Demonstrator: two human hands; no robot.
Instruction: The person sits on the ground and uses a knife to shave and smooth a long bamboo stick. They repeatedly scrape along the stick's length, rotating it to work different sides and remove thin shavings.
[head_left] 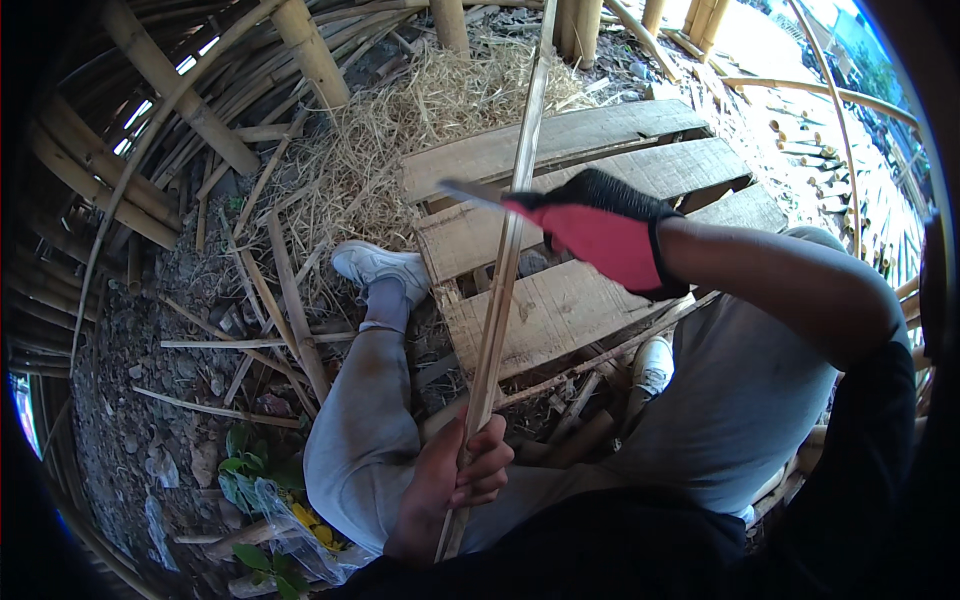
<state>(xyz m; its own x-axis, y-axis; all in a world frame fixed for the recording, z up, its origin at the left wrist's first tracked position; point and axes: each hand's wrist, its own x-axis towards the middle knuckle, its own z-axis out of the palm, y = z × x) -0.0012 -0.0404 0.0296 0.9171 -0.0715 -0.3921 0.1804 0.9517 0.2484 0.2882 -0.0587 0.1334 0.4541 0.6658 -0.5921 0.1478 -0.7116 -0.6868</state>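
Observation:
Bare fingers of my left hand (470,470) wrap round the lower part of a long split bamboo strip (505,275). The strip slants up and away across the wooden slat platform (560,305) to the top of the view. My right hand (605,225) wears a pink and black glove and is closed on a knife (470,192). Its blurred blade points left across the strip, well above my left hand; whether it touches the strip I cannot tell. The glove hides the handle.
Dry shavings (440,110) heap behind the platform. Bamboo poles (310,55) stand at the back left, with loose bamboo pieces (290,310) on the dirt below. A plant and clear plastic (300,530) lie near left. Cut bamboo pieces (810,150) lie at the far right.

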